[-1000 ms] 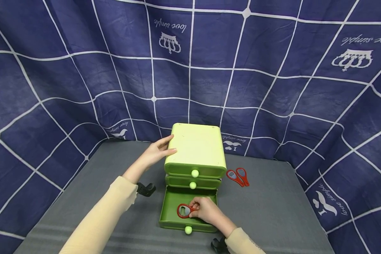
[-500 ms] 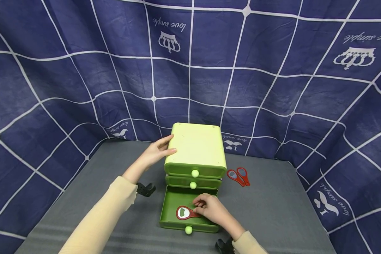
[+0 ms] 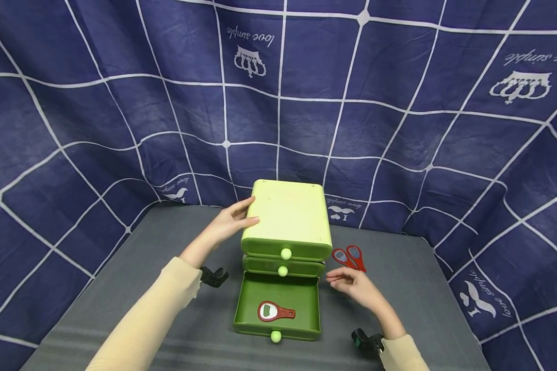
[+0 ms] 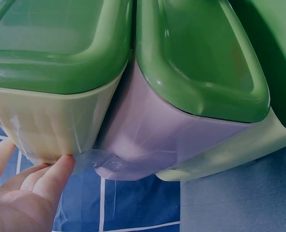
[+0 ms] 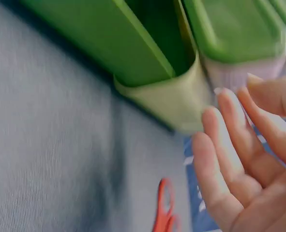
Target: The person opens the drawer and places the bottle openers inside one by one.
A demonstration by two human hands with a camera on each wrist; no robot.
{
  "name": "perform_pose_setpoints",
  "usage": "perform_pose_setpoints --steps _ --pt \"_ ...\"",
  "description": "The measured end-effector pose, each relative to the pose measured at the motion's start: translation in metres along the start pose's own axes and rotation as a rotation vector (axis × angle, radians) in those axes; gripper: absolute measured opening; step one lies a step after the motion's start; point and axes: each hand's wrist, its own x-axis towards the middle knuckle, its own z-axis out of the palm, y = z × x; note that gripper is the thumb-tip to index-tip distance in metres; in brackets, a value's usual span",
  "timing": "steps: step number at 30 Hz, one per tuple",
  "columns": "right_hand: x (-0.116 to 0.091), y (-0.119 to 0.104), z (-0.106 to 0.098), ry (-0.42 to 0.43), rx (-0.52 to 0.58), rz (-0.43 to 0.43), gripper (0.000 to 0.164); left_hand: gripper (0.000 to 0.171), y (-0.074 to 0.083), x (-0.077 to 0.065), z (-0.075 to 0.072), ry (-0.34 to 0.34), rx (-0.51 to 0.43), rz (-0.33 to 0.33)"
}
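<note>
A drawer unit [image 3: 290, 211] with a yellow-green top and green drawer fronts stands on the table. Its bottom drawer [image 3: 249, 296] is pulled out, and a red-handled bottle opener [image 3: 285, 313] lies flat inside. My left hand [image 3: 226, 225] rests against the unit's upper left side, thumb at the top edge; the left wrist view has its fingertips [image 4: 65, 164] touching the yellow casing. Beside the unit's right side, my right hand [image 3: 356, 289] hovers with relaxed fingers and nothing in them. Two more red bottle openers [image 3: 341, 255] lie just beyond it, partly covered by that hand.
Grey cloth [image 3: 190, 319] covers the table. Behind and around it hangs a blue curtain [image 3: 306, 123] with white grid lines. Round light green knobs [image 3: 276, 336] stick out from the drawer fronts. Each wrist wears a black strap mount [image 3: 367, 341].
My right hand has let go of the bottle opener, leaving it in the bottom drawer, and has moved out to the right toward the other two. The left hand has stayed in place.
</note>
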Motion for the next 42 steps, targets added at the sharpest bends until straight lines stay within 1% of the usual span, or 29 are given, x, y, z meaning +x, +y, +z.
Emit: perform_pose_setpoints --steps 4,7,9,12,15,17,20,22,24,29,36,42 --pt "0.006 0.019 -0.018 0.228 0.045 0.154 0.038 0.078 -0.001 0.000 0.000 -0.008 0.002 0.007" --pt "0.011 0.031 -0.028 0.375 0.028 0.236 0.038 0.078 -0.002 0.001 0.000 -0.008 0.002 0.006" --pt "0.015 0.038 -0.032 0.431 0.006 0.267 0.039 0.078 -0.003 0.001 0.000 -0.005 -0.003 0.004" --pt "0.020 0.047 -0.035 0.481 -0.006 0.301 0.039 0.078 -0.002 0.001 0.000 -0.003 -0.006 0.004" --pt "0.024 0.056 -0.036 0.537 -0.012 0.311 0.039 0.077 -0.002 0.000 0.000 -0.002 -0.013 0.007" --pt "0.026 0.061 -0.035 0.599 -0.033 0.310 0.038 0.077 -0.002 0.000 0.001 -0.004 -0.016 0.004" --pt "0.029 0.068 -0.033 0.708 -0.096 0.315 0.034 0.076 -0.002 0.000 0.001 -0.005 -0.020 0.003" --pt "0.031 0.072 -0.031 0.762 -0.135 0.330 0.032 0.076 -0.002 0.000 0.001 -0.002 -0.022 0.002" --pt "0.032 0.075 -0.030 0.789 -0.155 0.344 0.032 0.076 -0.002 0.000 0.001 0.001 -0.022 0.004" --pt "0.036 0.079 -0.029 0.805 -0.158 0.360 0.035 0.075 -0.002 0.000 0.000 0.006 -0.025 0.008" --pt "0.041 0.079 -0.029 0.754 -0.171 0.384 0.039 0.075 -0.001 -0.001 -0.001 0.012 -0.026 0.004" --pt "0.044 0.076 -0.025 0.732 -0.251 0.418 0.041 0.075 -0.001 -0.001 0.000 0.008 -0.028 0.006"
